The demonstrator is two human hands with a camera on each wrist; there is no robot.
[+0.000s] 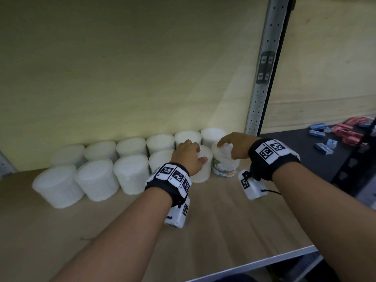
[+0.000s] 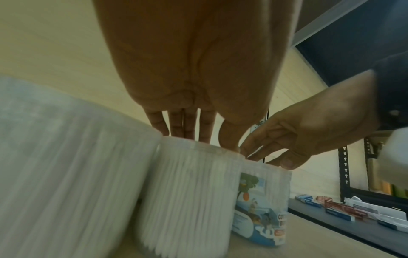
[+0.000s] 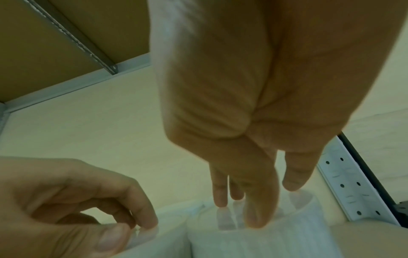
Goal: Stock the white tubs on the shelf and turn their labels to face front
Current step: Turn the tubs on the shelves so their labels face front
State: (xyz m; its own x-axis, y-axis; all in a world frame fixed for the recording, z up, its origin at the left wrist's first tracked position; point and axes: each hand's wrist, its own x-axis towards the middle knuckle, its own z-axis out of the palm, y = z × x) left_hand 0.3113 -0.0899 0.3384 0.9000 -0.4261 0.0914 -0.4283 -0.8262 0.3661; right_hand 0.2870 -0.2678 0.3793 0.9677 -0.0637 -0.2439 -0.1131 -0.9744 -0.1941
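Two rows of white tubs (image 1: 95, 181) stand on the wooden shelf (image 1: 213, 231), the back row against the pale rear panel (image 1: 122, 68). Each tub is a short clear-walled cylinder packed with upright white sticks, which give the wall a fine vertical ribbing and the top a grainy, pebbled look.

At the right end of the front row are two tubs side by side, apparently touching. The plain tub (image 1: 201, 169) shows only ribbed white on its front. The left hand (image 1: 188, 157) sits on top of it, fingers curled down over the lid's rim and the thumb against its right side, gripping it. The labelled tub (image 1: 224, 164) next to it carries a glossy printed label (image 2: 258, 209) in blue and white with cartoon figures and an orange spot; the label faces forward and slightly right, its lettering only partly legible. The right hand (image 1: 236, 146) grips this tub from above, fingertips (image 3: 256, 220) pressed on the translucent lid and the thumb (image 2: 287, 162) on the near rim.

Both wrists wear black bands with square black-and-white markers (image 1: 268, 151). A perforated grey metal upright (image 1: 262, 78) bounds the bay on the right. Beyond it, small blue and red cartons (image 1: 335, 135) lie scattered on a dark shelf (image 1: 305, 159).
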